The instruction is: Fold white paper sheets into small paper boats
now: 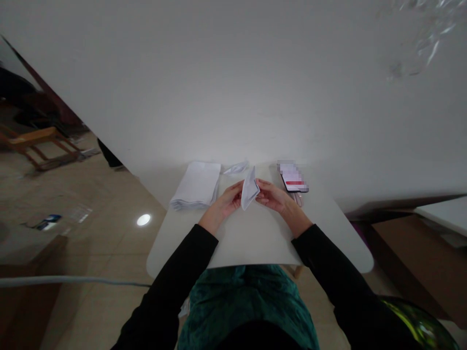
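A folded white paper (pixel 249 189) is held up off the table between my two hands. My left hand (pixel 230 200) pinches its left side, and my right hand (pixel 272 195) grips its right edge with thumb and fingers. Just left of my left hand lies a stack of white paper sheets (pixel 199 183). Behind the held paper rests a small crumpled, whitish translucent piece (pixel 236 168); I cannot make out its kind. To the right of my right hand is a phone (pixel 294 179) with a lit screen, partly blurred out.
The white table (pixel 255 243) has rounded front corners and meets a pale wall (pixel 233 87). Beneath the phone, a small pinkish object (pixel 298 199) shows. A cardboard box (pixel 419 257) stands at right, a wooden chair (pixel 40 141) at far left. A cable (pixel 73 280) crosses at lower left.
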{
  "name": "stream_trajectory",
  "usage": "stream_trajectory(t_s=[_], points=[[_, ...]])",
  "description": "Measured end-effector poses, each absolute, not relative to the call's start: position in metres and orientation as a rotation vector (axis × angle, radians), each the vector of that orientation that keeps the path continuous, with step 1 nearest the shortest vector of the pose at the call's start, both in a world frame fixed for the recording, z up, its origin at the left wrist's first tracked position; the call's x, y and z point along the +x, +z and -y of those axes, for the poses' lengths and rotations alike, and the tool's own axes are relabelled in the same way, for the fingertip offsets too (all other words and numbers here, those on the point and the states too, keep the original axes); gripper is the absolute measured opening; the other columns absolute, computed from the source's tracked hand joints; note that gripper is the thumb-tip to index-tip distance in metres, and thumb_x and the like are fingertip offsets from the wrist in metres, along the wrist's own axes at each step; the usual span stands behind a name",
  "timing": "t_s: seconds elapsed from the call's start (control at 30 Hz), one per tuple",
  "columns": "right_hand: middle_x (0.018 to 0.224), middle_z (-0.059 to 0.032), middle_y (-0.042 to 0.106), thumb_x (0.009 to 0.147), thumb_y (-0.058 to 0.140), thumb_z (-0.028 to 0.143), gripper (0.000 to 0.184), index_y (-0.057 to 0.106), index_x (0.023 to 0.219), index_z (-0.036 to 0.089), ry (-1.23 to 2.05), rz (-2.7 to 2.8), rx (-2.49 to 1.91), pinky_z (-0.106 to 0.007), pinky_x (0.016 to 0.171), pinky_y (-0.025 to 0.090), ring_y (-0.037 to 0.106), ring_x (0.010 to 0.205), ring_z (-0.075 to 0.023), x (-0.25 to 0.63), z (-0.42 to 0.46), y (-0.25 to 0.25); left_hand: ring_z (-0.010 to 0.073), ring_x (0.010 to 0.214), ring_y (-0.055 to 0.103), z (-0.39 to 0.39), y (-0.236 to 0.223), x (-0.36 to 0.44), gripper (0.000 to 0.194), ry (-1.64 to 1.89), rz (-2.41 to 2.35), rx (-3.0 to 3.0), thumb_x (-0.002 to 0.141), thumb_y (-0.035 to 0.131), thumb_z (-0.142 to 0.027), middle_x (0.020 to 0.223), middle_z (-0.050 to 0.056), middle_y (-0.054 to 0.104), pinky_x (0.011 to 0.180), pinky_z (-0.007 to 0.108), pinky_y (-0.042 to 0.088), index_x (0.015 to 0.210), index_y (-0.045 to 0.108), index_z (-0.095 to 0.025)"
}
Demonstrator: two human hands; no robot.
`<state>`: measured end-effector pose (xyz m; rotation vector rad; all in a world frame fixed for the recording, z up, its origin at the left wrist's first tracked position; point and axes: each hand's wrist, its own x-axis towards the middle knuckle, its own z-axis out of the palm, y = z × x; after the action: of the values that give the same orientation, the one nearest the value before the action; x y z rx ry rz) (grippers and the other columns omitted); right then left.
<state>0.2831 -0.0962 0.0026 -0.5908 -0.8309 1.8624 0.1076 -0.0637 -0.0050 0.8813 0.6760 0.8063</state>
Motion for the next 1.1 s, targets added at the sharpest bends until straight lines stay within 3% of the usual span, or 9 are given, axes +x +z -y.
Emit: stream_trajectory(t_s=[0.13,0.4,0.87,1.1], points=[[0.061,0.0078,0.044,0.067,0.084,0.026,0.029,0.059,0.08,0.018,1.879,0.833,-0.642,-0.015,0.04,0.025,0.036,0.05,-0.0039,0.284,0.097,0.002,0.0122,0.064,0.061,0.061,-0.007,0.106,0.025,0.794,-0.708,0.885,0.075,0.076,-0.025,0.083,0.006,0.073,0.06,0.022,0.048,0.098,0.074,-0.014],[0.074,0.0033,0.062,0.064,0.085,0.017,0.029,0.063,0.083,0.018,1.854,0.869,-0.703,-0.017,0.06,0.048,0.056,0.064,-0.0068,0.279,0.099,0.001,0.0121,0.067,0.061,0.073,-0.003,0.107,0.039,0.831,-0.77,1.068,0.064,0.085,-0.03,0.084,0.006,0.071,0.064,0.023,0.046,0.097,0.073,-0.012],[0.075,0.0031,0.059,0.067,0.084,0.02,0.026,0.06,0.077,0.018,1.757,1.022,-0.637,-0.022,0.062,0.045,0.055,0.067,-0.0089,0.268,0.1,-0.004,0.0115,0.061,0.06,0.087,0.006,0.121,0.019,0.955,-0.824,1.082,0.078,0.069,-0.026,0.078,0.002,0.065,0.057,0.023,0.047,0.092,0.062,-0.016],[0.073,0.0031,0.059,0.066,0.085,0.024,0.028,0.06,0.077,0.019,1.698,1.031,-0.643,-0.024,0.062,0.045,0.055,0.065,-0.0099,0.266,0.098,-0.006,0.0092,0.052,0.053,0.088,-0.011,0.127,0.022,1.046,-0.922,1.071,0.092,0.054,-0.041,0.066,-0.003,0.058,0.049,0.02,0.04,0.094,0.057,-0.019]])
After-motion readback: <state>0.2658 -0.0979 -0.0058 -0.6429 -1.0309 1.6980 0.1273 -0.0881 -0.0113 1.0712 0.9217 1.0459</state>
